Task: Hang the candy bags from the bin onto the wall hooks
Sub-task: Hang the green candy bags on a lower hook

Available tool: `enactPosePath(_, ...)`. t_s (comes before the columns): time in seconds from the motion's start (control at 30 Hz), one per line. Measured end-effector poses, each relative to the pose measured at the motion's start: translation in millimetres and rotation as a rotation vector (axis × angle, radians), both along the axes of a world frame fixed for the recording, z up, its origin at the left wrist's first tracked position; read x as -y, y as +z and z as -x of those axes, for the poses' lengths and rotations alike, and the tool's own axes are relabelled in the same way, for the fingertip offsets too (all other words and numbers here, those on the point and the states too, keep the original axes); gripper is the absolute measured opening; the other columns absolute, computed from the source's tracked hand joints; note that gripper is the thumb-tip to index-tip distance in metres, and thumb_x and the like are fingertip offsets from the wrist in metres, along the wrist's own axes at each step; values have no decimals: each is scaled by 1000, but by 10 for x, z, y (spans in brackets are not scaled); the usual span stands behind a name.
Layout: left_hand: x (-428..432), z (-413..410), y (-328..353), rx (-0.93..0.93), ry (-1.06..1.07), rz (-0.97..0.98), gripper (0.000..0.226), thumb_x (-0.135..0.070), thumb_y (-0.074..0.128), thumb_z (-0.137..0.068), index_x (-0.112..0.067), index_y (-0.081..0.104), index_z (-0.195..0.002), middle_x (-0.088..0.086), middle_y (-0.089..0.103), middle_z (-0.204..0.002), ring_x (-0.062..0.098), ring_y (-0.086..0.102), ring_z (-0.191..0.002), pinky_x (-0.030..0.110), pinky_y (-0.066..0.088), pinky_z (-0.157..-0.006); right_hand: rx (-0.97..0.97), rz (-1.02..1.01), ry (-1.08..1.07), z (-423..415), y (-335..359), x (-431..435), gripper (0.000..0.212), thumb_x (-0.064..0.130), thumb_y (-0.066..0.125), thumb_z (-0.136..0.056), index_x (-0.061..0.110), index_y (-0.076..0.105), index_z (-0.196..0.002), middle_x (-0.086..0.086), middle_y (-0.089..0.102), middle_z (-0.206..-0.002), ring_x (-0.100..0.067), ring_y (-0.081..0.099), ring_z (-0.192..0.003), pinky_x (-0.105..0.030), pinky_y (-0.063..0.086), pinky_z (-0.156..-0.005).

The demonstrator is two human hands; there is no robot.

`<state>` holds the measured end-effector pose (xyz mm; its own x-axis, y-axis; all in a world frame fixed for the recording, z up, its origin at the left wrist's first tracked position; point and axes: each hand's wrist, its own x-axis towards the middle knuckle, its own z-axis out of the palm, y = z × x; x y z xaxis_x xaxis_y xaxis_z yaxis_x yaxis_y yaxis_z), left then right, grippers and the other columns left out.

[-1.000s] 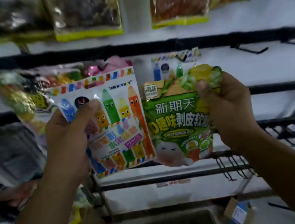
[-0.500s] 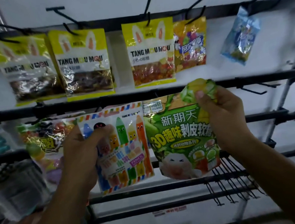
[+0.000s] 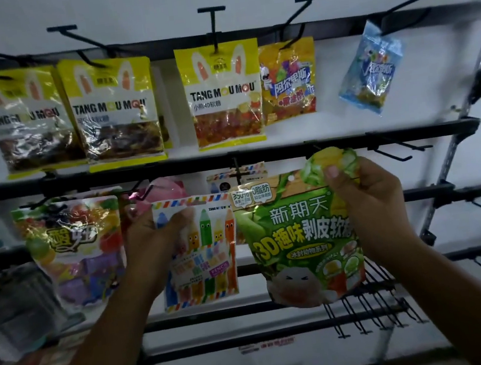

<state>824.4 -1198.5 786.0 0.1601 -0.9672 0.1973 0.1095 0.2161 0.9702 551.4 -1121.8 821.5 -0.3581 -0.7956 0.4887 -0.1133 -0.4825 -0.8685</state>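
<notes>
Candy bags fill both my hands: left hand grips the crayon bag, right hand pinches the green bag by its top; I should line its punched hole with the empty hook just beside it

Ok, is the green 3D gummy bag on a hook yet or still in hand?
Still in hand: the right hand pinches the green 3D gummy bag by its top corner, its hang hole off any hook.
</notes>
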Motion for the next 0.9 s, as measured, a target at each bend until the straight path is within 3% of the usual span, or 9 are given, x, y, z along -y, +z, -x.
enactPosePath(0.17, 141, 281, -8, 2, -65, -6, 2, -13, 70, -88, -14, 70, -87, 6, 76, -84, 26, 74, -76, 38, 60, -63, -33, -24, 38, 15, -132, -40, 17, 28, 63, -94, 14, 71, -96, -13, 74, -89, -33, 72, -84, -55, 59, -74)
enactPosePath(0.27, 249, 410, 5, -43, -77, -40, 15, -17, 73, -87, -8, 70, -99, 10, 76, -91, 30, 74, -81, 42, 60, -67, -35, -54, 57, 9, -197, -48, 18, 29, 63, -93, 12, 70, -95, -14, 74, -88, -32, 72, -83, -56, 59, -73)
enactPosePath(0.4, 346, 568, 23, -82, -46, -68, 17, -21, 74, -86, -8, 70, -97, 6, 77, -85, 27, 75, -76, 39, 59, -64, -17, -69, 82, 0, -279, -53, 19, 28, 63, -92, 11, 70, -92, -15, 74, -86, -33, 72, -81, -58, 58, -71)
enactPosePath(0.47, 382, 633, 32, -103, -43, -76, 20, -20, 74, -86, -7, 70, -100, 7, 77, -87, 29, 75, -79, 44, 61, -67, 3, -72, 92, -6, -310, -58, 17, 26, 62, -93, 11, 70, -90, -13, 74, -84, -31, 73, -79, -55, 60, -71)
enactPosePath(0.6, 444, 739, 32, -149, -41, -76, 10, -16, 74, -86, -8, 71, -92, 7, 76, -82, 27, 74, -75, 39, 59, -65, 22, -65, 117, -27, -347, -68, 17, 24, 60, -92, 10, 69, -89, -10, 75, -82, -27, 73, -76, -46, 61, -66)
enactPosePath(0.73, 482, 782, 17, -138, -34, -94, 10, -16, 74, -87, -8, 69, -91, 3, 75, -73, 23, 74, -68, 39, 61, -63, 37, -64, 130, -32, -382, -55, 18, 26, 61, -90, 9, 68, -88, -10, 74, -82, -28, 73, -77, -45, 61, -66)
enactPosePath(0.83, 517, 786, 12, -148, -15, -126, 9, -15, 73, -88, -8, 68, -92, 5, 76, -76, 25, 75, -68, 35, 59, -55, 52, -62, 135, -26, -402, -30, 17, 25, 61, -89, 11, 68, -87, -8, 75, -81, -25, 73, -76, -40, 61, -64)
enactPosePath(0.9, 562, 769, 5, -110, -5, -135, 14, -18, 73, -87, -7, 68, -94, 8, 76, -82, 28, 75, -73, 41, 61, -60, 66, -65, 137, -22, -420, -8, 15, 24, 60, -89, 11, 68, -86, -7, 75, -81, -24, 73, -75, -38, 60, -63)
